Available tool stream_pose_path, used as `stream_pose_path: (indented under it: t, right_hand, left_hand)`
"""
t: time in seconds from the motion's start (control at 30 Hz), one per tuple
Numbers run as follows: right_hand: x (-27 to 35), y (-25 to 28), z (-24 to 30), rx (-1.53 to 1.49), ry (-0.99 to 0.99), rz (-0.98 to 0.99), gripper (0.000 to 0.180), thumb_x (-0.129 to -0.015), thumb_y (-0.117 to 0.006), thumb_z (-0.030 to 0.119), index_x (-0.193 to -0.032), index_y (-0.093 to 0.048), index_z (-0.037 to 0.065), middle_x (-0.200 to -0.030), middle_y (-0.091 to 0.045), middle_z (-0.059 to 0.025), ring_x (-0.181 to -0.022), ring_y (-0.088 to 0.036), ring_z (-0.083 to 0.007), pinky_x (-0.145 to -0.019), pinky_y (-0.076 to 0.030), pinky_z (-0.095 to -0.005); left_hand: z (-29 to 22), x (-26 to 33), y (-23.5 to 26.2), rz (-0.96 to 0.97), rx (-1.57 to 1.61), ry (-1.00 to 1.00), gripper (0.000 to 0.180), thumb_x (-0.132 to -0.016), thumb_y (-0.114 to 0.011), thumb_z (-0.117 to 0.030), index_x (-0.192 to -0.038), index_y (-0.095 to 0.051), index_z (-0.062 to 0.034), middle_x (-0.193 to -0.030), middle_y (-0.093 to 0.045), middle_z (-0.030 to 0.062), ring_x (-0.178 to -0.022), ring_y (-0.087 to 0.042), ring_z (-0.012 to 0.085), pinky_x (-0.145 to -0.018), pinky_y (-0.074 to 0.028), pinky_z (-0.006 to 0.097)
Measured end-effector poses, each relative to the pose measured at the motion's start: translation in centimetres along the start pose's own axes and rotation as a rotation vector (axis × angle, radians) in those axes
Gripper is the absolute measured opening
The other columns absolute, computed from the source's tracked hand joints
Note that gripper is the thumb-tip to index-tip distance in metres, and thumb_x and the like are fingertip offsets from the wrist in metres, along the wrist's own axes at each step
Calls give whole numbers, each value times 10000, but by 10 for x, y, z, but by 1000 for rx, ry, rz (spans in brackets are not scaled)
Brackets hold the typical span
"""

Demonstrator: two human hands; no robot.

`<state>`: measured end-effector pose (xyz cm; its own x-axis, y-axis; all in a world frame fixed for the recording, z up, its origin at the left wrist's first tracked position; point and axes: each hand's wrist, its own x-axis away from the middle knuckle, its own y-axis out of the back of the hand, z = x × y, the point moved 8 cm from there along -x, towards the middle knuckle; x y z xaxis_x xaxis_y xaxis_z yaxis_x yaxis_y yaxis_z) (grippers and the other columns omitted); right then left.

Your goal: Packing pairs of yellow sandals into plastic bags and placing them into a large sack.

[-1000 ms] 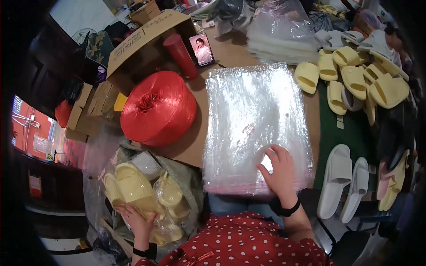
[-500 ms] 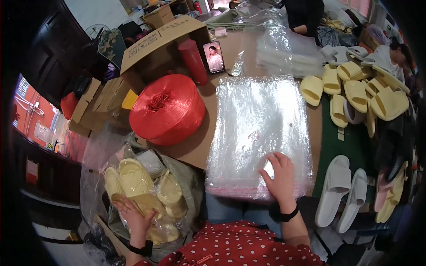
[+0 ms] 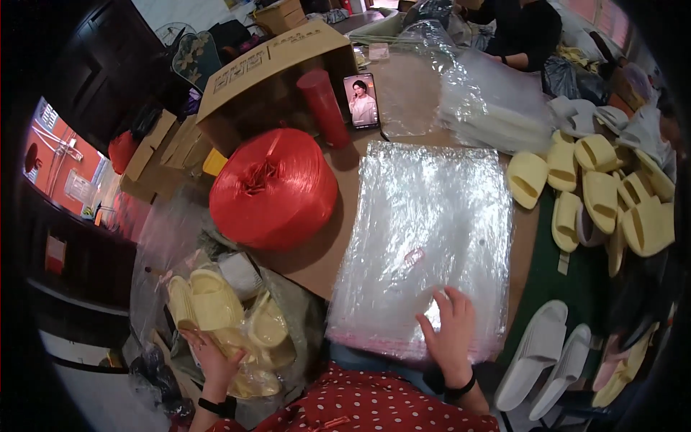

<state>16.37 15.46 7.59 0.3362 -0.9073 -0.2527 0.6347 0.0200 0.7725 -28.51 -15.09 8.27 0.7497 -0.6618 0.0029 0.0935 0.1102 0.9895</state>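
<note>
A thick stack of clear plastic bags (image 3: 425, 209) with a pink lower edge lies on the table in front of me. My right hand (image 3: 450, 335) rests on its lower right part, fingers apart and holding nothing. To the left, my left hand (image 3: 214, 366) lies against plastic-wrapped yellow slippers (image 3: 216, 299) in a big grey-green sack (image 3: 306, 317). Its thumb is spread from the fingers; the fingertips touch the wrapping without closing round it. How the lower slippers lie is blurred by the film.
A large roll of red plastic twine (image 3: 273, 191), a red cylinder (image 3: 324, 108), a phone (image 3: 360, 101) playing video and an open cardboard box (image 3: 273, 61) stand beyond. Yellow slippers (image 3: 601, 201) pile up at right, with white slippers (image 3: 533, 353) nearer. A person in black (image 3: 518, 32) works behind.
My view has shifted, so the table things sit lower in the picture. Both hands keep nearly the same places on the bags and the slippers. More of the person behind shows.
</note>
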Motion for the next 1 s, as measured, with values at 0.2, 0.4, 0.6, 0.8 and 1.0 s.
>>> stream_pose_path:
  t: [0.2, 0.4, 0.6, 0.8, 1.0]
  right_hand:
    - [-14, 2, -6, -40, -69, 156, 804, -699, -818, 429, -1315, -506, 17, -1302, -466, -191, -1183, -442, -411, -983, -357, -528]
    - [-35, 3, -13, 8, -220, 281, 906, -616, -864, 393, -1353, -472, 38, -1300, -437, -178, -1171, -434, -398, -974, -349, -525]
    - [-54, 1, -17, 16, -253, 306, 940, -592, -889, 328, -1373, -450, 43, -1291, -423, -192, -1159, -428, -395, -961, -354, -512]
    - [-70, -2, -29, 13, -380, 336, 1005, -540, -904, 210, -1399, -408, 49, -1311, -415, -223, -1209, -396, -412, -1022, -330, -507]
    - [-85, -9, -34, 112, -367, 430, 954, -606, -840, 283, -1408, -395, 23, -1312, -412, -233, -1213, -381, -414, -1053, -302, -507]
  left_hand:
    - [4, 1, -2, 14, 84, 14, 1410, -548, -907, -361, -1496, 37, 84, -1538, 96, 374, -1448, 34, 504, -1187, -99, 498]
    - [-14, -7, 2, 156, 67, -44, 1383, -521, -906, -335, -1506, -19, 60, -1538, 84, 373, -1441, 29, 516, -1195, -64, 488]
    - [-23, -5, 18, 181, 132, 0, 1212, -508, -906, -362, -1424, -277, 121, -1530, 24, 396, -1416, -9, 556, -1176, -72, 536]
    - [-29, -17, 19, 196, 105, 23, 530, -545, -862, -376, -725, -676, 87, -1464, -79, 491, -1385, -84, 603, -1174, -109, 536]
    - [-30, -20, 21, 251, 107, 69, 614, -596, -845, -446, -776, -676, 115, -1449, -3, 514, -1393, -41, 610, -1178, -87, 534]
